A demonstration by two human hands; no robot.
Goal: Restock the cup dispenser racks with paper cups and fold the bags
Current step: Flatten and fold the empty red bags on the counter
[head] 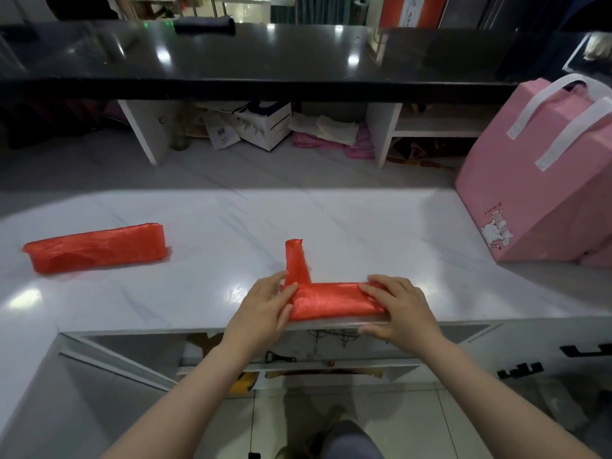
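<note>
A red plastic bag (331, 298) lies folded into a narrow strip at the front edge of the white marble counter (215, 233). One end of it stands up and bends away from me. My left hand (265, 309) pinches the bag at that bend. My right hand (400, 306) holds the strip's right end, with its fingers on top and its thumb below the counter's edge. A second red bag (99, 248) lies folded flat at the left of the counter, away from both hands.
A pink tote bag (530, 180) with white handles stands at the counter's right. A black raised counter (231, 58) runs across the back, with cluttered cubbies (258, 127) beneath it. Open drawers below the front edge hold tools.
</note>
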